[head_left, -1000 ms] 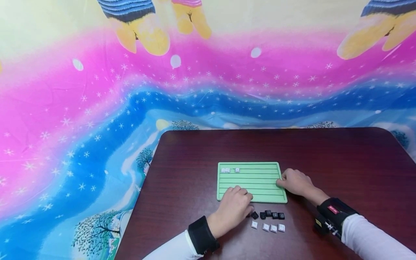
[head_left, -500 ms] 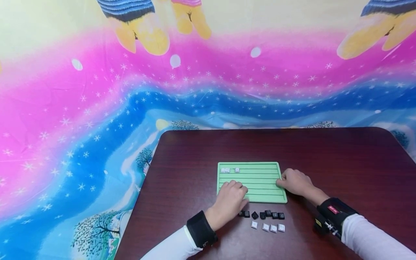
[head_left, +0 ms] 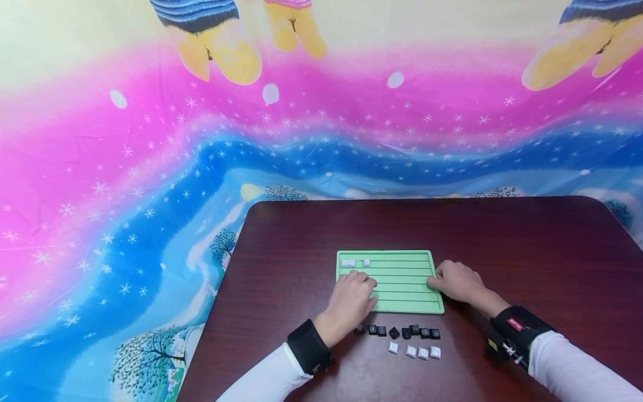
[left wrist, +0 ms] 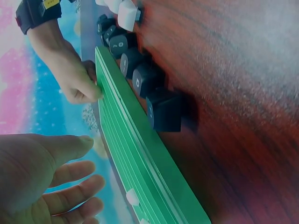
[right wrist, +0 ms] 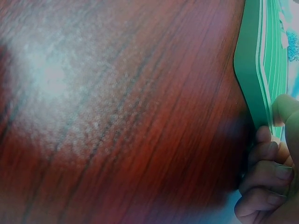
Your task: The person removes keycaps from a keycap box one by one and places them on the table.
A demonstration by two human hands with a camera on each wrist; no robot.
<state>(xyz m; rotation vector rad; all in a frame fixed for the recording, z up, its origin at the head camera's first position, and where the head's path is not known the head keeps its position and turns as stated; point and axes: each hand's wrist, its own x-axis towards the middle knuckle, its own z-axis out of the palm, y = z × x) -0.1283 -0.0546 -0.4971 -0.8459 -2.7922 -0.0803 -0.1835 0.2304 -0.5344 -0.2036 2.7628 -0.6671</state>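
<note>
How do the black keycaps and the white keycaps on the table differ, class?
The black keycaps form the row nearer the green board; the white keycaps form the row farther from it. The head view shows seven black keycaps but only four white keycaps, so the black row is longer and reaches further toward the left hand. Both rows lie loose on the table, touched by neither hand.

A dark reddish wooden table point(head_left: 502, 245) is carrying a green grooved board point(head_left: 402, 279), a row of black keycaps point(head_left: 402, 332) just beside its near edge, and four white keycaps point(head_left: 414, 351) lying nearer still.
</note>
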